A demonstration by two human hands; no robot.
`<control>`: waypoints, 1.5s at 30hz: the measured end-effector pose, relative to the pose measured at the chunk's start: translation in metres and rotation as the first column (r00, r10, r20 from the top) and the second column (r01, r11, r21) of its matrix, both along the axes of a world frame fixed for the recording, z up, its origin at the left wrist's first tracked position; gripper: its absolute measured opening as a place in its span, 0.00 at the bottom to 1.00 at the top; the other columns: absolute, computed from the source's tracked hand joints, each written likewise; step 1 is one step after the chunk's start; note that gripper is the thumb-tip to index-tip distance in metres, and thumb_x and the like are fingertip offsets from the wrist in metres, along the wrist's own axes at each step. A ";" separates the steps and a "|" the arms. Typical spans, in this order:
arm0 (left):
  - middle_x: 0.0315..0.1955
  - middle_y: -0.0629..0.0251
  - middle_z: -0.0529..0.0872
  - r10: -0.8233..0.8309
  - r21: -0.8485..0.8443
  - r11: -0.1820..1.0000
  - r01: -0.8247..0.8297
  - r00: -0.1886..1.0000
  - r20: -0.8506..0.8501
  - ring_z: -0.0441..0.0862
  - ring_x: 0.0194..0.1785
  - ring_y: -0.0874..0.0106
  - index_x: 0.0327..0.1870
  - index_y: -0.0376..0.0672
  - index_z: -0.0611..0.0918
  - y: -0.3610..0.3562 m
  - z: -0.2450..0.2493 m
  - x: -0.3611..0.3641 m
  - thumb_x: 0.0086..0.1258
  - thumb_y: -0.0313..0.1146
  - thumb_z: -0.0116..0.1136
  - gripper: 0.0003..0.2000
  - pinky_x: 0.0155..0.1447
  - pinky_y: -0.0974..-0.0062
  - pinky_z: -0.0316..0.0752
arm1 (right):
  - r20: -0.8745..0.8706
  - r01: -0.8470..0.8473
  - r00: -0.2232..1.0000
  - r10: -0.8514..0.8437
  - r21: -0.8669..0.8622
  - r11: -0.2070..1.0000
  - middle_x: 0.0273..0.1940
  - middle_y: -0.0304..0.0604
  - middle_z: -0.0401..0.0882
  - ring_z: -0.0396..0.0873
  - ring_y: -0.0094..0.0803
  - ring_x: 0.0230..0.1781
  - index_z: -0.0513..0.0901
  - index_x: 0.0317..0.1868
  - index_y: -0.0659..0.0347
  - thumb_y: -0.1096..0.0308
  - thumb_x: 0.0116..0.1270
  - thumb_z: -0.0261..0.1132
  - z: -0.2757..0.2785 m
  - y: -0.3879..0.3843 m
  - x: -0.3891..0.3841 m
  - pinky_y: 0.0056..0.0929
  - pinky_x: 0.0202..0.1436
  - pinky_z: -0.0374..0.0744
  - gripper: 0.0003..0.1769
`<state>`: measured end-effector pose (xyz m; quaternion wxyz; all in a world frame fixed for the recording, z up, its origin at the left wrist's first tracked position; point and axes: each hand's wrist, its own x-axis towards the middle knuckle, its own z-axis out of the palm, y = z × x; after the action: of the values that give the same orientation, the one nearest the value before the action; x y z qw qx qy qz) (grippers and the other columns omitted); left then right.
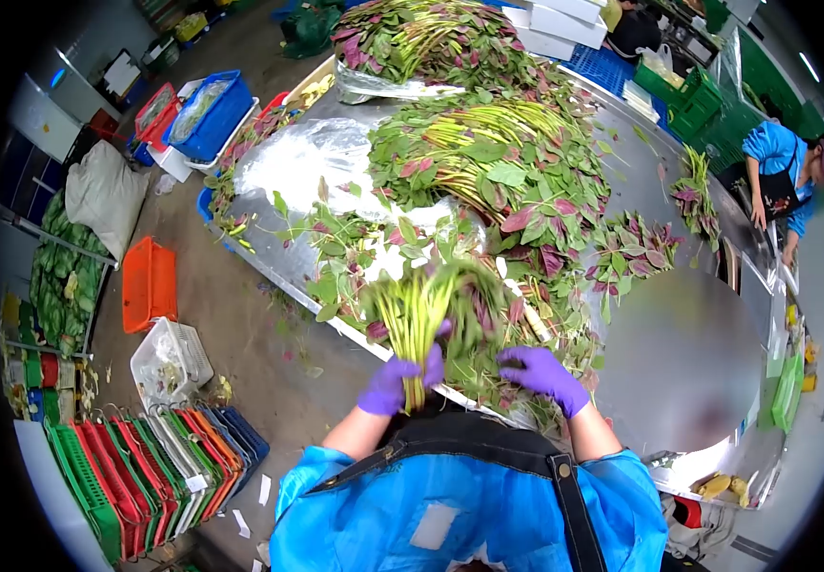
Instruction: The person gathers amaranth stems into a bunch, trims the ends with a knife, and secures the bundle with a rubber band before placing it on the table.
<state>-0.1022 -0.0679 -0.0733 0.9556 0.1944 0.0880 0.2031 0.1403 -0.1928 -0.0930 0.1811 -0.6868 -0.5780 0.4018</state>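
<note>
Left hand (402,381) closed round stems of leafy bunch (412,315), over near edge of metal tabletop (645,176); leafy tips motion-blurred, stems partly hidden by fingers. Right hand (543,376) half open, holding nothing visible, near loose leaves (474,367). Crinkly clear plastic (307,162) partly covered; far leafy pile (431,38) cut off.

No readable text anywhere (labels too small, blurred).
</note>
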 end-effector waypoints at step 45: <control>0.52 0.58 0.75 -0.233 0.445 0.615 0.651 0.689 -0.686 0.72 0.57 0.70 0.62 0.37 0.64 -0.138 -0.016 0.213 0.60 0.27 0.60 0.28 0.60 0.74 0.68 | -0.257 0.644 0.764 -0.592 0.352 0.679 0.39 0.40 0.78 0.75 0.26 0.40 0.70 0.58 0.58 0.73 0.41 0.69 0.047 -0.117 0.437 0.25 0.45 0.74 0.38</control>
<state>0.1105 -0.2055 -0.0893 0.7689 0.5856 0.2351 -0.1028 0.5777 -0.3098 -0.0463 0.4844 -0.7598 -0.3716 0.2234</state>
